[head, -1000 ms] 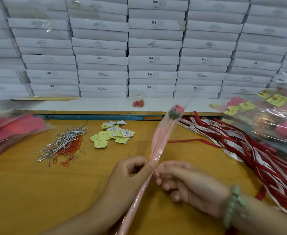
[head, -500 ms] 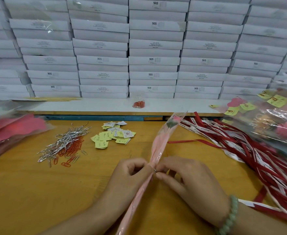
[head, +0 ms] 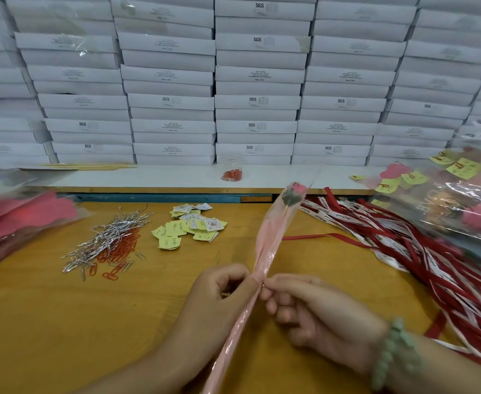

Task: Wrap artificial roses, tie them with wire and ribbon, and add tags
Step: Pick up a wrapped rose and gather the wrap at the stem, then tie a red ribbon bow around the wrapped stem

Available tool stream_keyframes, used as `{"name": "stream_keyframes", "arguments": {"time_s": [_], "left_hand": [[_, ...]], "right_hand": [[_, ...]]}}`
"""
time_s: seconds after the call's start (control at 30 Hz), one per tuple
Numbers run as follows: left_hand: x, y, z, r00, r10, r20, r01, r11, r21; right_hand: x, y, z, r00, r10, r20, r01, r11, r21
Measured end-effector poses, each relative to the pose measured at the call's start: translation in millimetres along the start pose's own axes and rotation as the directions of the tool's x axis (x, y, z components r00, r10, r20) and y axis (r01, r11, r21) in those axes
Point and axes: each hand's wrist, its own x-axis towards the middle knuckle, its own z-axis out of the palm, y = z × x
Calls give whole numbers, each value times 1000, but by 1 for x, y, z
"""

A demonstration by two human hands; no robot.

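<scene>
Left hand (head: 219,297) grips the pink cellophane-wrapped artificial rose (head: 267,243) at its waist; right hand (head: 318,314) pinches the same spot. Bloom points to 1 o'clock, over the yellow wooden table (head: 63,322).

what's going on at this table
A person is tying a wrapped rose. The left hand grips its pink sleeve at the gathered waist, while the right hand pinches what looks like a small wire tie there. Spare silver wires, yellow tags and red ribbons lie on the table; no ribbon or tag is on this rose yet.
</scene>
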Motion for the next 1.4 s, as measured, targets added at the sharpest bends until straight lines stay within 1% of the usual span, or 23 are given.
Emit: {"name": "stream_keyframes", "arguments": {"time_s": [0.07,0.1,0.17,0.23,0.27,0.33,0.37,0.4,0.43,0.47,0.5,0.53,0.57,0.6,0.63,0.7,0.77,0.87,0.97,1.1,1.2,1.3,1.4], "left_hand": [[-1,1,1,1000,23,-17,-22,999,24],[-1,2,2,999,33,-19,-32,999,43],[-2,2,3,998,58,-17,-56,995,78],[-2,5,4,997,74,-26,-72,994,83],[-2,6,4,997,74,-31,-72,994,80],[-1,7,3,997,55,-50,-52,997,64],[0,6,2,997,35,-65,-32,998,50],[0,5,0,996,12,-83,-9,999,36],[1,4,-1,995,-7,-99,10,1000,24],[1,3,-2,994,-22,-109,24,1000,16],[2,3,-2,993,-29,-113,30,999,12],[2,2,-2,993,-31,-111,33,999,9],[2,2,-3,994,-32,-106,33,999,7],[2,1,-3,994,-35,-100,36,999,7],[2,1,-3,995,-39,-93,40,999,8],[1,-1,-3,995,-46,-83,48,999,16],[2,-2,-2,996,-49,-80,51,998,21],[2,-2,-2,996,-39,-83,41,999,25],[1,-1,-2,996,-30,-86,31,999,12],[1,0,-2,996,-35,-84,36,999,13],[2,-2,-2,995,-52,-89,55,998,25],[2,-2,-2,996,-42,-80,46,998,42],[3,-4,-2,998,-24,-59,27,998,49]], "right_hand": [[1,-2,-1,984,154,92,-170,964,206],[2,-2,-2,970,191,148,-226,935,274],[2,-2,-3,953,208,222,-275,902,334],[2,-3,-3,952,197,233,-264,916,304],[2,-3,-3,961,186,207,-234,942,241],[3,-6,-6,990,108,94,-108,994,-5],[3,-10,-9,999,33,40,-26,986,-165],[3,-15,-14,998,-57,1,54,939,-340],[4,-20,-19,987,-157,-25,119,834,-538],[5,-24,-28,963,-267,-45,144,647,-749],[9,-27,-39,921,-385,-54,96,360,-928],[12,-30,-50,872,-487,-56,-41,42,-998],[16,-32,-62,823,-564,-62,-192,-175,-966],[20,-31,-75,793,-604,-78,-300,-277,-913],[23,-30,-86,788,-605,-112,-374,-327,-868],[28,-27,-105,789,-591,-169,-451,-368,-813],[31,-24,-114,785,-589,-194,-480,-378,-792],[31,-27,-115,785,-608,-120,-446,-420,-790],[27,-32,-107,794,-606,-51,-378,-426,-822],[21,-31,-83,849,-528,30,-220,-405,-887],[16,-27,-57,868,-479,130,-66,-371,-926],[10,-18,-32,859,-455,235,102,-297,-950],[6,-8,-18,818,-476,323,236,-234,-943]]}}
